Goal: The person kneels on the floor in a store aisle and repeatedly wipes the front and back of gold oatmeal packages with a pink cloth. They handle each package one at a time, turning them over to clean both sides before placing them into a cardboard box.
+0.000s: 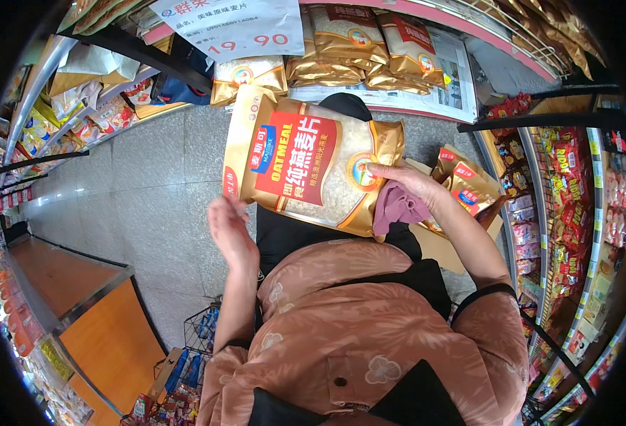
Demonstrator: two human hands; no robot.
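A large gold-and-red bag of oat flakes (339, 205) is held tilted in front of my body, with pale flakes showing through its clear window. My right hand (406, 175) grips its right end, thumb on the front face. Bunched under that same hand is a purple cloth (395, 207), pressed against the bag. My left hand (233, 226) is at the bag's lower left corner, slightly blurred, its fingers curled. Whether those fingers pinch the edge is not clear.
Similar gold bags (350, 37) lie on the shelf ahead beneath a paper price sign (233, 26). An open cardboard box (441, 247) with more bags stands on the floor at right. Snack shelves (563, 213) line the right side; a wooden counter (110, 309) stands at left.
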